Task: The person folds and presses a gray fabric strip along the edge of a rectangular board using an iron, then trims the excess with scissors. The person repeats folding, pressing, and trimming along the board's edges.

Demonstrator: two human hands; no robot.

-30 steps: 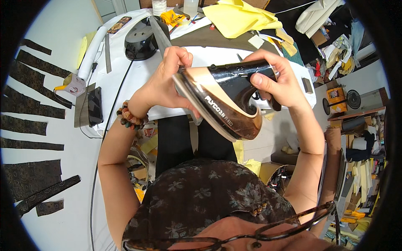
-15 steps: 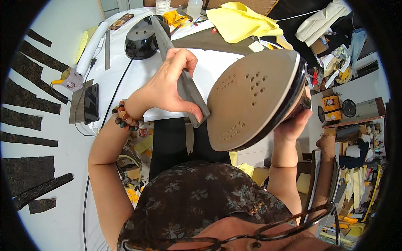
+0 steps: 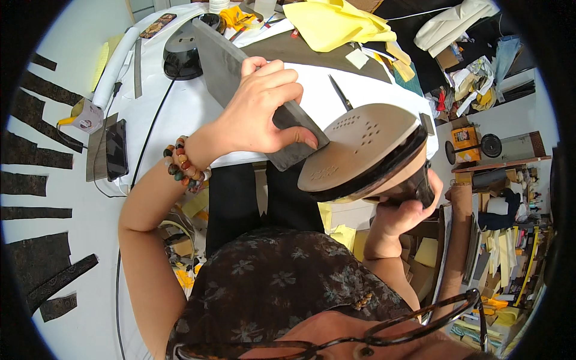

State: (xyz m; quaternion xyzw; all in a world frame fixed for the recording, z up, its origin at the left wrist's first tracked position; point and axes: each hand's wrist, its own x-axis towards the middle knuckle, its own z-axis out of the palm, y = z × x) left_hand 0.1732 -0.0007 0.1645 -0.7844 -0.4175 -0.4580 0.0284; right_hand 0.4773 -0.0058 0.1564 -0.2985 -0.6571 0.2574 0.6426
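My left hand (image 3: 258, 114) is closed around a long, flat grey slab (image 3: 219, 60), its thumb lying along the near end. What the slab is made of I cannot tell. In my right hand (image 3: 405, 219) is a clothes iron (image 3: 363, 144), gripped by its dark handle. The iron is tilted so that its beige soleplate with steam holes faces up and toward the slab. The slab's near corner meets or overlaps the soleplate's left edge; exact contact is hard to judge. A beaded bracelet (image 3: 183, 165) circles my left wrist.
A black iron stand (image 3: 183, 57) with a cord is on the white table (image 3: 222, 157). Small scissors or a pointed tool (image 3: 341, 93) lie behind the iron. Yellow fabric (image 3: 336, 24) is heaped at the back. A phone (image 3: 117, 150) lies at left, beside dark patterned cloth pieces (image 3: 36, 255).
The iron has tipped back and moved lower, so its soleplate faces more upward. The slab has turned to show its broad face. The view has shifted a little.
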